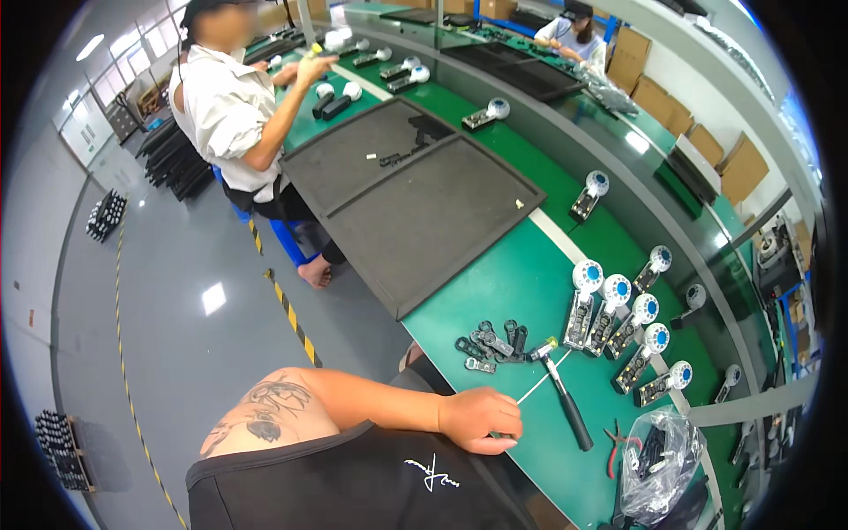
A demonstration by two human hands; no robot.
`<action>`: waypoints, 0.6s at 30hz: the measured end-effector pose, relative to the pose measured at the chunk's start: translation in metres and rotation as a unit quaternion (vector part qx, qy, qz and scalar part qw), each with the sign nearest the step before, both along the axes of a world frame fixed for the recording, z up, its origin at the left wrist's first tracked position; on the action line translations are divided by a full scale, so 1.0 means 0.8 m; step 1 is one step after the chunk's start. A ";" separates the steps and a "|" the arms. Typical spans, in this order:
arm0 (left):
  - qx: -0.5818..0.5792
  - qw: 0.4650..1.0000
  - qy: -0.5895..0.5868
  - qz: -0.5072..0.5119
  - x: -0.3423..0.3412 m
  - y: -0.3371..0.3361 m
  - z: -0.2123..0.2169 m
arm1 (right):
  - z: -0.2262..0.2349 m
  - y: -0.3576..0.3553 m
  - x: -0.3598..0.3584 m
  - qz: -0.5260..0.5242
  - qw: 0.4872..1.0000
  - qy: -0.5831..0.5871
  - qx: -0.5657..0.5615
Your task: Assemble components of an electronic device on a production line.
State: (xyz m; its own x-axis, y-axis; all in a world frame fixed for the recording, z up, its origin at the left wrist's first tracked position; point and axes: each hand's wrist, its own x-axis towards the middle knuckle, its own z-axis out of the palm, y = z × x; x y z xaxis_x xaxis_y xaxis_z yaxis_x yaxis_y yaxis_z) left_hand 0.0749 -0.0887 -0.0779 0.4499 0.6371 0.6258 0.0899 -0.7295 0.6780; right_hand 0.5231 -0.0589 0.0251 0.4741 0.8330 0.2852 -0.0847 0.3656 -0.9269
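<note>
My left hand (481, 420) rests at the near edge of the green workbench (495, 283), its fingers curled closed. Whatever they hold, if anything, is hidden. A thin white line or strip (541, 382) runs from beside the knuckles toward a hammer (567, 397) with a black handle, lying on the bench. Just beyond the hand is a small pile of black plastic parts (495, 341). Several white round-headed devices with blue dots and open black bodies, such as this device (609, 314), lie farther right. My right hand is out of view.
Red-handled pliers (612, 449) and a clear plastic bag (658, 468) of dark parts lie at the lower right. A large black tray (415, 203) covers the bench ahead. One co-worker (234, 106) works at the far left, another (576, 40) across the line.
</note>
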 end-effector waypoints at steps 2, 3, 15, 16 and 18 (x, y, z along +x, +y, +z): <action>-0.060 0.997 -0.002 -0.058 -0.004 -0.001 0.013 | -0.005 -0.025 -0.037 0.014 0.999 0.033 0.022; -0.106 0.991 0.012 -0.086 -0.004 -0.006 0.028 | -0.007 -0.035 -0.055 0.026 0.998 0.048 0.031; -0.322 0.911 -0.236 0.099 -0.109 -0.065 0.046 | 0.006 -0.075 -0.367 0.244 0.783 -0.565 0.088; -0.303 0.925 -0.207 0.100 -0.132 -0.068 0.042 | 0.005 -0.071 -0.358 0.251 0.760 -0.594 0.079; -0.341 0.885 -0.290 0.124 -0.161 -0.081 0.043 | -0.018 -0.051 -0.320 0.254 0.803 -0.539 -0.003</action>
State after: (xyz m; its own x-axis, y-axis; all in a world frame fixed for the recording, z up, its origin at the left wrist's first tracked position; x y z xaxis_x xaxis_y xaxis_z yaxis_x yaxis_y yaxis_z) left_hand -0.0537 -0.1536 -0.0433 -0.0277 0.9902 0.1372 -0.3188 -0.1389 0.9376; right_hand 0.2674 -0.0994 0.0110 -0.4470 0.8437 0.2973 0.6320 0.5331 -0.5625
